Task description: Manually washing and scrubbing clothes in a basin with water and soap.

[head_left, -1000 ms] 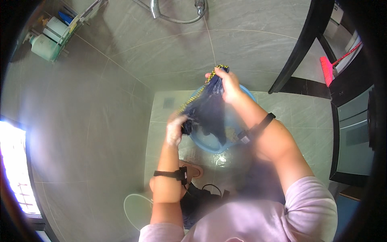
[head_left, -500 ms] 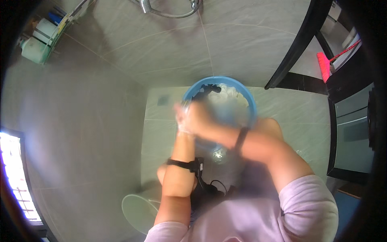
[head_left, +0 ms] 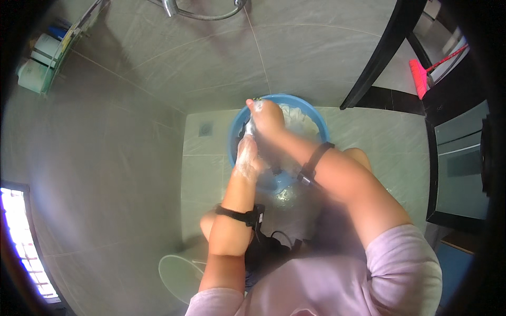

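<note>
A round blue basin point(head_left: 322, 122) stands on the floor in front of me with wet laundry in it. Over its left side, my right hand point(head_left: 268, 117) is closed round one end of a soapy cloth point(head_left: 250, 126). Nearer to me, my left hand point(head_left: 246, 154), streaked with white suds, is closed on the cloth's other end; its fingers are partly hidden. The cloth is stretched between the two hands, and foam and blur hide what kind of garment it is. White laundry point(head_left: 296, 118) lies in the far right of the basin, and something dark shows beside the cloth.
A pale bucket point(head_left: 178, 274) stands by my left elbow. A square floor drain point(head_left: 205, 129) lies left of the basin. Grey tiled walls rise ahead and to the left, with a bottle shelf point(head_left: 58, 60) high on the left. A pink broom point(head_left: 419, 79) stands beyond the dark door frame.
My right hand has moved away from my left wrist to the basin's far left rim. The cloth now shows stretched between both hands. The whole view has shifted slightly.
</note>
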A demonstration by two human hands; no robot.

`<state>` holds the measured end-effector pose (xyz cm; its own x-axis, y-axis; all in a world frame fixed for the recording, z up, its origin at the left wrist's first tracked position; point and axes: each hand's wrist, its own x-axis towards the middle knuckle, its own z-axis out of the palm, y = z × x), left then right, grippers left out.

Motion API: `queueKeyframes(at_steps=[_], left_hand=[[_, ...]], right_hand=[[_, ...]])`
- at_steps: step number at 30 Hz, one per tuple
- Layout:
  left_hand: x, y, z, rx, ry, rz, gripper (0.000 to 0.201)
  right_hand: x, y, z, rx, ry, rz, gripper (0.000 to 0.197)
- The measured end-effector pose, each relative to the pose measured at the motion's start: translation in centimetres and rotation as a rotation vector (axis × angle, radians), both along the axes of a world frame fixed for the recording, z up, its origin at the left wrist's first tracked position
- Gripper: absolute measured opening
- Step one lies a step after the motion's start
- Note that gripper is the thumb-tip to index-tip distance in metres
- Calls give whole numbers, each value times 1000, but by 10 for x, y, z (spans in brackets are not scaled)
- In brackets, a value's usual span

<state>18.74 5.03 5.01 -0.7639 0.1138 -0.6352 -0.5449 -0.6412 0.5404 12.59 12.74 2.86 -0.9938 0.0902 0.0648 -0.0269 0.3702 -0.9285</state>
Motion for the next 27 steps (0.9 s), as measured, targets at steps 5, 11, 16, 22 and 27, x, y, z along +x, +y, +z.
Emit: queueKeyframes(at_steps=[5, 11, 16, 22, 27], left_hand=[[2, -81, 23, -333, 223, 49, 43], [12, -100, 55, -439, 620, -324, 45], [4, -114, 30, -646, 609, -501, 51], [-14, -144, -63, 725, 604, 163, 46], [-31, -159, -105, 48, 1171, 144, 37]], right_hand=[[3, -9, 40, -272, -253, 765, 51], [-2, 29, 88, -484, -320, 862, 20], [-10, 32, 98, -1407, -458, 435, 23], [73, -73, 85, -71, 447, 463, 21], [58, -127, 70, -191, 307, 80, 35]])
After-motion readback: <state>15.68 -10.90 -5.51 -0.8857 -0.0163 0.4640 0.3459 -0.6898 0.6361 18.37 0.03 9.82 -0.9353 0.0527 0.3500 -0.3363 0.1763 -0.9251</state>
